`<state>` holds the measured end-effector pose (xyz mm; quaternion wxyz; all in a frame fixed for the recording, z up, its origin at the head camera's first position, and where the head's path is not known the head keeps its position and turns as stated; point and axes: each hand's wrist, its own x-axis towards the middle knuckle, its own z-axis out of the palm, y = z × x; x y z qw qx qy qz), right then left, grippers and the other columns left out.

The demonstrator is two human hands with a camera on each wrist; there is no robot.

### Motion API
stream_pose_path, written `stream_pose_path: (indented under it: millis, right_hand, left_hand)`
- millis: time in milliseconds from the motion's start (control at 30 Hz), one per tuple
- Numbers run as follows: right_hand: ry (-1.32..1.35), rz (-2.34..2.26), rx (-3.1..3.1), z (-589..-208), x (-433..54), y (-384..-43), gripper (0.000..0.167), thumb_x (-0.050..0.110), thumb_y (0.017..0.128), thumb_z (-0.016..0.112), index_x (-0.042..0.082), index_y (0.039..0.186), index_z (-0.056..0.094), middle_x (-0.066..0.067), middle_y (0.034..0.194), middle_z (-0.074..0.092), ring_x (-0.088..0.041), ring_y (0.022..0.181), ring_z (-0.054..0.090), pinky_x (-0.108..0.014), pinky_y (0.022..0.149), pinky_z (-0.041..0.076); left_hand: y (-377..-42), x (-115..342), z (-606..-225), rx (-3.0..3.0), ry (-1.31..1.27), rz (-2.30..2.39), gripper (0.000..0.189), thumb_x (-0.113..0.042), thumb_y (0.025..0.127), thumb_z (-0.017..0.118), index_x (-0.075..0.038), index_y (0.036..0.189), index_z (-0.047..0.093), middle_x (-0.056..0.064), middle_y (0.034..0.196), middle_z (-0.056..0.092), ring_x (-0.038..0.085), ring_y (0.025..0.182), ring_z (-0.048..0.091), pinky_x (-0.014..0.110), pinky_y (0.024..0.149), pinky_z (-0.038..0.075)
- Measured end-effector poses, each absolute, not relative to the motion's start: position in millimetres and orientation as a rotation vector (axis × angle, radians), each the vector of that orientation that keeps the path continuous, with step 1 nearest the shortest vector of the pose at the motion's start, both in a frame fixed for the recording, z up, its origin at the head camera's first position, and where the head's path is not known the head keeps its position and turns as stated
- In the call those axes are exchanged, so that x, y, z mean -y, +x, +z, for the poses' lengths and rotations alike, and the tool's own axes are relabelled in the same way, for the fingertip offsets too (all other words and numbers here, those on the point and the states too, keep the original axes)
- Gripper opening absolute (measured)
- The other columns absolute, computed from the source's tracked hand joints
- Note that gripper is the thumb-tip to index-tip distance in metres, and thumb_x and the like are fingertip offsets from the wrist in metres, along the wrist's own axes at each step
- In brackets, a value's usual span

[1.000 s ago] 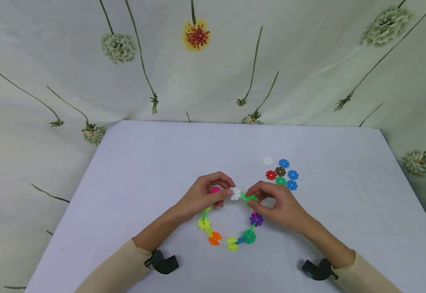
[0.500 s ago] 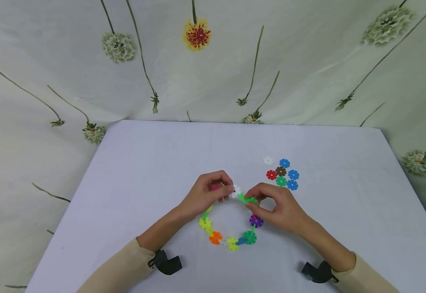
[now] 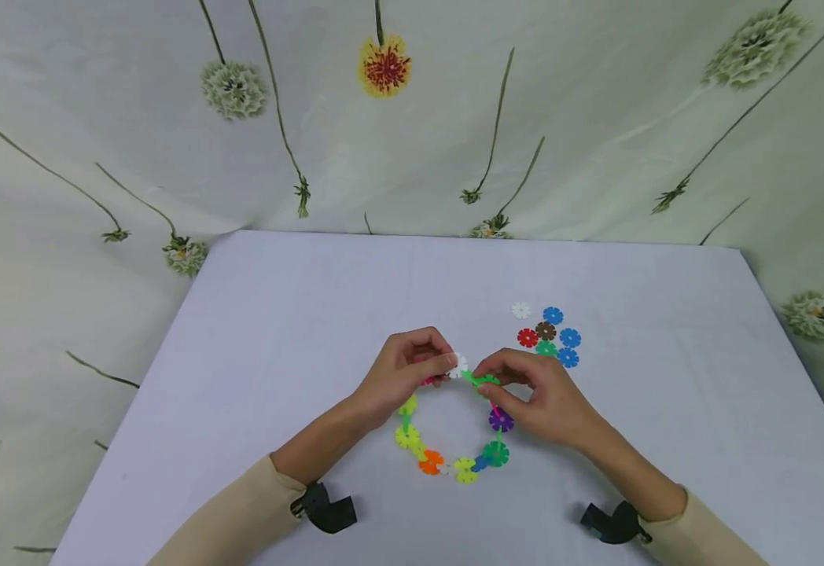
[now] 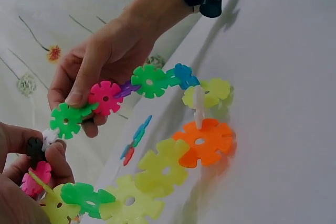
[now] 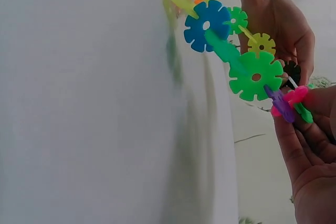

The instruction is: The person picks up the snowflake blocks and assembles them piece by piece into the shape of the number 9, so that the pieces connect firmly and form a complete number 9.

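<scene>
A ring of interlocking snowflake discs hangs between my two hands, including an orange disc (image 3: 431, 462), a purple disc (image 3: 502, 420) and several yellow and green ones. My left hand (image 3: 401, 373) pinches the ring at the top left, by a white snowflake disc (image 3: 460, 363). Beside the white one, a black disc (image 4: 35, 150) and a pink disc (image 4: 37, 178) show in the left wrist view. With thumb and forefinger, my right hand (image 3: 549, 397) pinches a green snowflake disc (image 4: 66, 121) that meets the white one. Fingers partly cover that joint.
Behind my right hand several loose discs lie on the white table (image 3: 299, 314), among them a red disc (image 3: 527, 338), a brown disc (image 3: 545, 331) and a blue disc (image 3: 570, 337). A flower-patterned cloth (image 3: 596, 141) hangs beyond the table's far edge.
The lower part of the ring has swung slightly to the right. My left hand has shifted a little right and up, covering more of the white disc. My right hand stays nearly in place.
</scene>
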<state>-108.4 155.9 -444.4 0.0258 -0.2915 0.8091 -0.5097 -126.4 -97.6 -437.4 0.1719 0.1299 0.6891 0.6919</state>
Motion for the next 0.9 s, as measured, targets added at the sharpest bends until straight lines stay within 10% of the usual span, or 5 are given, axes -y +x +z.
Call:
stream_pose_path:
  millis: [167, 700, 900]
  right_hand:
    - [-0.874, -1.564, -2.517, -445, -157, -106, 0.028, 0.004, 0.093, 0.082, 0.021, 0.115, 0.074, 0.009, 0.107, 0.078, -0.006, 0.101, 0.076, -0.023, 0.097, 0.061]
    - [-0.900, -1.572, -2.468, -439, -152, -115, 0.021, 0.006, 0.096, 0.080, 0.018, 0.113, 0.075, 0.004, 0.107, 0.080, -0.008, 0.096, 0.077, -0.024, 0.093, 0.064]
    - [-0.784, -1.666, -2.369, -433, -157, -127, 0.013, 0.008, 0.100, 0.075, 0.013, 0.112, 0.074, 0.000, 0.105, 0.076, -0.013, 0.089, 0.074, -0.025, 0.087, 0.064]
  left_hand:
    - [-128, 96, -438, -1.915, 0.308, 1.954, 0.009, -0.010, 0.102, 0.069, -0.002, 0.099, 0.069, 0.018, 0.093, 0.070, 0.029, 0.080, 0.065, 0.023, 0.076, 0.059]
    - [-139, 103, -435, -1.798, 0.274, 1.889, 0.010, -0.011, 0.103, 0.069, -0.010, 0.094, 0.065, 0.001, 0.091, 0.069, 0.017, 0.081, 0.071, 0.026, 0.083, 0.063]
    - [-150, 114, -429, -1.801, 0.305, 1.761, 0.029, -0.032, 0.113, 0.054, -0.009, 0.126, 0.066, 0.009, 0.117, 0.072, 0.020, 0.105, 0.076, 0.034, 0.099, 0.064]
